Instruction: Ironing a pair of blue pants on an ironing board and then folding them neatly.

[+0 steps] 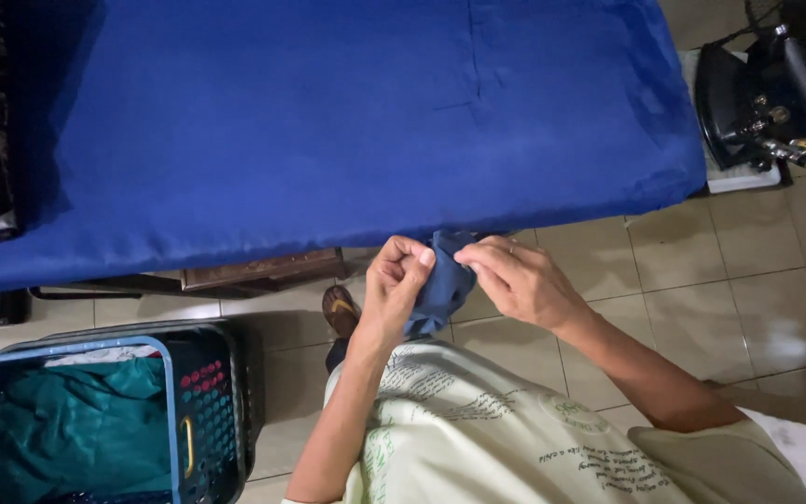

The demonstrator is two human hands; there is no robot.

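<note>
Dark blue cloth (442,285), soft and bunched, is mostly hidden between the left hand (394,285) and right hand (520,278), both pinched shut on it, just below the smooth blue-covered table (328,121). At eight o'clock, a perforated laundry basket (202,411) is cut off.

A plain royal-blue cover (328,121) lies over the whole tabletop, its front edge a shade darker in the fold. The small cloth (442,285) bunched between the left hand (396,280) and right hand (515,280) is a duller, slate blue. The shirt (478,429) is pale yellow-green with thin dark line markings. On the beige-tiled floor (748,289), the laundry basket (207,411) is black with a light-blue rim, red dots and a yellow handle; the fabric inside (86,429) is teal. The iron (748,103) beyond the tabletop's right edge is black.
</note>
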